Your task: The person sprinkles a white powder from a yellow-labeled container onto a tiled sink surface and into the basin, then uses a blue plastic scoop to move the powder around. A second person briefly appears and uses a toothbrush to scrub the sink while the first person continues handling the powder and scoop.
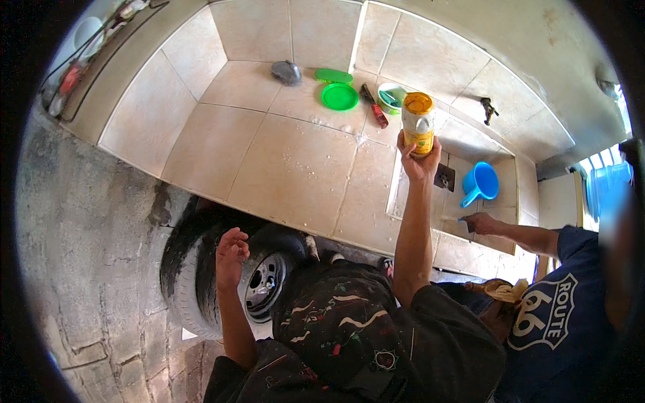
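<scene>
My right hand (419, 161) is raised over the tiled counter. Its fingers wrap around the lower part of a pale plastic jar (420, 124) with a yellow label and an orange-yellow top. My left hand (232, 250) hangs in the air in front of the counter, above the tires, its fingers loosely bent and holding nothing. Just behind the jar stands a small white-and-green tub (392, 99) with a green thing inside. Beside it lie a red-and-black hand tool (374, 106), a round green lid (339, 97) and a green brush (334, 76).
A grey lump (287, 72) lies at the counter's back. Right of my arm is a tiled sink with a blue dipper (481, 183), under a wall tap (489, 110). Another person's hand (485, 224) reaches in from the right. Tires (195, 275) stand below the counter.
</scene>
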`<action>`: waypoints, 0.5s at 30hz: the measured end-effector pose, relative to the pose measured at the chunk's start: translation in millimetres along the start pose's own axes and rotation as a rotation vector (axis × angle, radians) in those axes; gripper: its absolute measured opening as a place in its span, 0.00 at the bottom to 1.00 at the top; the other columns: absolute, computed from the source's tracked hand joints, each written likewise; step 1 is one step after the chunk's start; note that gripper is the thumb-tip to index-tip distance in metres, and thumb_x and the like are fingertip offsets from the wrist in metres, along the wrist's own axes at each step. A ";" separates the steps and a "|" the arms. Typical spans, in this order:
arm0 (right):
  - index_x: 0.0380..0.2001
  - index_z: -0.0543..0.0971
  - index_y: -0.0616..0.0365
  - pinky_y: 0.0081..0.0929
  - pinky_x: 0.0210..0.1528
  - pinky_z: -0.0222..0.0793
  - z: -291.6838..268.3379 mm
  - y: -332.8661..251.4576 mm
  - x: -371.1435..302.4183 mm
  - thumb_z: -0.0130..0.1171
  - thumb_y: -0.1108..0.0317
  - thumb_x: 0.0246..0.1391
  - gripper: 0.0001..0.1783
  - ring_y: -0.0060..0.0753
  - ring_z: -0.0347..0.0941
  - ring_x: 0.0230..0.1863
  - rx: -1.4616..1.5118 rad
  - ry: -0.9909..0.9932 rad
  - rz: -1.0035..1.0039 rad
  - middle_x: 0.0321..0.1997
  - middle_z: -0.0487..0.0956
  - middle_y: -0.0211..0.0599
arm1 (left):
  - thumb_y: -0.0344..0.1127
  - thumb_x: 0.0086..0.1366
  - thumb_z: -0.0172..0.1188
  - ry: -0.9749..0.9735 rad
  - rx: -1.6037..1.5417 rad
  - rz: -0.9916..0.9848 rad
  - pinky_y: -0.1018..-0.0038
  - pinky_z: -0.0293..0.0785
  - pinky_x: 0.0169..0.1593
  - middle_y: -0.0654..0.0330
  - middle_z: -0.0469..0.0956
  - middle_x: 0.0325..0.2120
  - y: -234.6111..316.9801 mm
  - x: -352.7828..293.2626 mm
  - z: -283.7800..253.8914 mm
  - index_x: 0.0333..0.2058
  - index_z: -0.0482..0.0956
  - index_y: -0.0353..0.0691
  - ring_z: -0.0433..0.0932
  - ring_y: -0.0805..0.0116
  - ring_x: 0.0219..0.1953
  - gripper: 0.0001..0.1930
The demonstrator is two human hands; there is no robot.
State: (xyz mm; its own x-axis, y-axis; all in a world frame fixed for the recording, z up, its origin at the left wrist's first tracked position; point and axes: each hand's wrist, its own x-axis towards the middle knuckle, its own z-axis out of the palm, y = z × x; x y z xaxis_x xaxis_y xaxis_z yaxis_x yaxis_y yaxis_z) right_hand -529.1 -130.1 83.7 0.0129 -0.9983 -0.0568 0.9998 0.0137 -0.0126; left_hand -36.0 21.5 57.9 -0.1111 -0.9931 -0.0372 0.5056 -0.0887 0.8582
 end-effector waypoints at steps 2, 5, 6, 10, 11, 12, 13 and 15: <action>0.53 0.66 0.53 0.26 0.30 0.77 10.3 2.7 0.8 0.57 0.49 0.49 0.31 0.48 0.67 0.49 -0.126 0.042 -0.051 0.52 0.67 0.48 | 0.37 0.60 0.58 0.015 0.009 0.017 0.78 0.67 0.34 0.60 0.74 0.41 1.4 -5.3 -2.8 0.52 0.69 0.39 0.69 0.74 0.30 0.21; 0.51 0.67 0.54 0.27 0.30 0.79 72.5 3.9 -13.6 0.58 0.52 0.50 0.28 0.41 0.74 0.40 -0.662 0.139 -0.528 0.44 0.73 0.43 | 0.38 0.60 0.59 0.126 0.031 0.022 0.78 0.66 0.33 0.61 0.75 0.41 6.9 -29.0 -13.1 0.52 0.69 0.40 0.69 0.75 0.30 0.22; 0.51 0.67 0.54 0.27 0.28 0.79 99.7 5.7 -22.2 0.57 0.53 0.51 0.27 0.39 0.76 0.36 -0.804 0.211 -0.721 0.41 0.74 0.42 | 0.39 0.60 0.59 0.193 0.036 0.013 0.78 0.66 0.33 0.61 0.75 0.41 9.3 -39.9 -17.2 0.52 0.70 0.40 0.69 0.76 0.30 0.22; 0.48 0.70 0.57 0.24 0.21 0.77 166.8 38.2 -42.5 0.62 0.62 0.48 0.24 0.37 0.77 0.34 -1.315 0.123 -1.134 0.44 0.75 0.44 | 0.42 0.59 0.60 0.369 0.032 -0.013 0.78 0.64 0.33 0.64 0.75 0.40 12.7 -66.1 -25.0 0.51 0.70 0.41 0.68 0.76 0.30 0.23; 0.48 0.70 0.57 0.24 0.20 0.76 166.6 50.9 -36.9 0.63 0.64 0.47 0.24 0.36 0.77 0.33 -1.426 0.090 -1.287 0.44 0.75 0.44 | 0.42 0.59 0.60 0.336 0.041 0.009 0.78 0.64 0.34 0.63 0.75 0.40 12.7 -65.8 -24.2 0.51 0.70 0.41 0.68 0.76 0.30 0.22; 0.47 0.73 0.57 0.27 0.30 0.77 155.4 67.4 -28.8 0.66 0.68 0.44 0.24 0.34 0.76 0.39 -1.503 0.267 -1.083 0.45 0.75 0.43 | 0.41 0.60 0.59 0.304 0.052 0.027 0.78 0.64 0.34 0.63 0.75 0.40 12.4 -62.2 -22.6 0.52 0.70 0.41 0.68 0.76 0.30 0.22; 0.45 0.75 0.57 0.30 0.40 0.72 141.9 82.5 -10.3 0.68 0.67 0.40 0.25 0.38 0.74 0.43 -1.754 0.305 -1.026 0.44 0.75 0.44 | 0.41 0.60 0.59 0.258 0.075 0.034 0.78 0.64 0.34 0.63 0.75 0.40 12.3 -57.0 -19.8 0.52 0.70 0.41 0.68 0.76 0.30 0.22; 0.40 0.78 0.58 0.33 0.47 0.68 107.4 104.0 21.0 0.69 0.66 0.34 0.24 0.46 0.73 0.43 -1.927 0.220 -1.031 0.40 0.76 0.47 | 0.40 0.60 0.58 0.165 0.070 0.085 0.78 0.63 0.34 0.62 0.74 0.40 12.2 -43.4 -15.0 0.52 0.70 0.40 0.67 0.76 0.30 0.22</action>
State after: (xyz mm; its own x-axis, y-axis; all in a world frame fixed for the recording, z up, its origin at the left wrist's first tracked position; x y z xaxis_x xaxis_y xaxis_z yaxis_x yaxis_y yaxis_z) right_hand -423.4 -155.7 188.5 -0.5042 -0.6730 0.5412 -0.5769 -0.2039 -0.7910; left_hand -12.1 62.3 62.3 0.0740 -0.9964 -0.0414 0.4459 -0.0041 0.8951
